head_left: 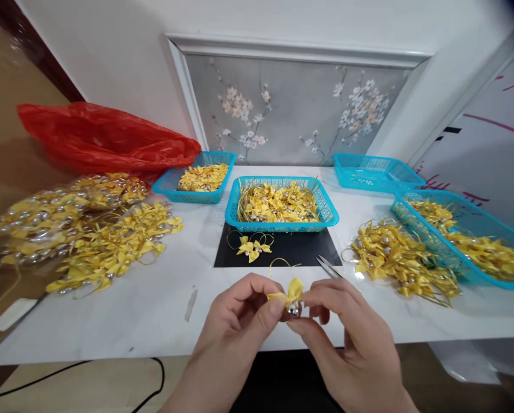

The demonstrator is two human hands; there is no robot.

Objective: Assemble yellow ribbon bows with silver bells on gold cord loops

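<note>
Bottom middle | left hand [242,321] pinches shiny yellow cloth bow [294,291], round silver ball [293,310] | right hand [352,324]: can't tell | best squeeze softly

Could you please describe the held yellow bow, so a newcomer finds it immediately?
Find the white table, then its black mat. Nearer the viewer, the left hand pinches a yellow bow with a silvery ball, the right hand beside it. Only this bow is held.

Soft, diffuse brightness, faint shadows, wide-angle distortion toward the edges.
</note>
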